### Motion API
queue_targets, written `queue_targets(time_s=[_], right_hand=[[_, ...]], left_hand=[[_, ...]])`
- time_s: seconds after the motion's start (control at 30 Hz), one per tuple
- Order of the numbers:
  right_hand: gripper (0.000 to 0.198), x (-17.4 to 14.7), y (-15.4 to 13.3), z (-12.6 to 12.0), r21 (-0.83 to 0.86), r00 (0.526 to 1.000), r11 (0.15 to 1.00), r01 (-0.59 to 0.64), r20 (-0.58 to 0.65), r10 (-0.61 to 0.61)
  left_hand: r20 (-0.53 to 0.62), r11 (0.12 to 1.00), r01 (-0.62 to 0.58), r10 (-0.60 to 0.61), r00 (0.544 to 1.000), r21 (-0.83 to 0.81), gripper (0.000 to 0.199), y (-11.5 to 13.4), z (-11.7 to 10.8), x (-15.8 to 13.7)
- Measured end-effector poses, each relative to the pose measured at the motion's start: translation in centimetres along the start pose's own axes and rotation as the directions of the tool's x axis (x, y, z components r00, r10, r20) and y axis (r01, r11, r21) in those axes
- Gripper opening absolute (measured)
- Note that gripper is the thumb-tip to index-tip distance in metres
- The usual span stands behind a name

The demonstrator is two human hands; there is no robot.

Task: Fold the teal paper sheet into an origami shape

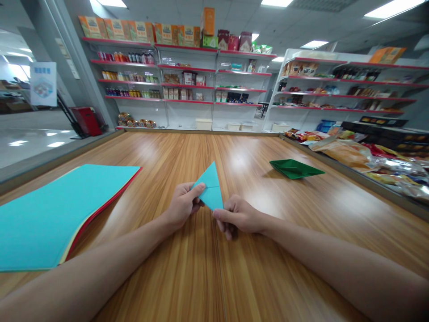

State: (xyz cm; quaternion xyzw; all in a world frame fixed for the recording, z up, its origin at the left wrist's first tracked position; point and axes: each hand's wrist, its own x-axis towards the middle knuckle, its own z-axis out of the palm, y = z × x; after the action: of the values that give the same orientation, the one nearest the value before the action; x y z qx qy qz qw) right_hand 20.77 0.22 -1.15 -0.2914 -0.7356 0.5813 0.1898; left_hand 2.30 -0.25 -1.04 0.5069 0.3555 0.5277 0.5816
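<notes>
A small piece of light blue paper point(210, 193), folded into a triangle with a crease across its middle, is held just above the table between both hands. My left hand point(186, 201) pinches its left corner, the thumb lying on top. At the lower right corner, my right hand point(236, 214) grips the paper between thumb and curled fingers. The triangle's tip points away from me. Farther off to the right, a folded green paper boat point(295, 169) rests on the table. A stack of coloured paper sheets point(73, 201), light blue on top with yellow and red edges below, lies at the left.
The wooden table point(161, 286) has a raised edge. Packaged snacks point(355, 154) are heaped beyond its right edge. Shelves point(187, 67) of boxes, bottles and packets line the back. A red box point(86, 120) and a sign board point(43, 84) stand at the far left.
</notes>
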Motion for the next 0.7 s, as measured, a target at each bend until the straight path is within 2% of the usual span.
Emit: queue_targets(time_s=[0.13,0.27,0.5,0.7], right_hand=[[0.057,0.24,0.09,-0.27,0.033,1.0,0.999,0.007,-0.023,-0.007],[0.056,0.29,-0.12,-0.33,0.008,0.999,1.0,0.006,0.035,-0.007],[0.047,-0.06,-0.25,-0.17,-0.086,0.998,0.995,0.055,0.005,-0.055],[0.047,0.05,-0.07,-0.23,-0.041,0.999,0.999,0.033,0.003,-0.033]], left_hand=[[0.001,1.0,-0.019,0.019,1.0,-0.001,0.044,0.08,0.1,-0.08],[-0.037,0.999,-0.04,0.04,0.998,0.006,0.043,0.09,0.2,-0.06],[-0.074,1.0,0.013,-0.013,0.997,-0.003,0.043,-0.37,0.13,0.11],[-0.096,1.0,0.016,-0.018,0.995,-0.022,0.042,-0.45,-0.03,0.32]])
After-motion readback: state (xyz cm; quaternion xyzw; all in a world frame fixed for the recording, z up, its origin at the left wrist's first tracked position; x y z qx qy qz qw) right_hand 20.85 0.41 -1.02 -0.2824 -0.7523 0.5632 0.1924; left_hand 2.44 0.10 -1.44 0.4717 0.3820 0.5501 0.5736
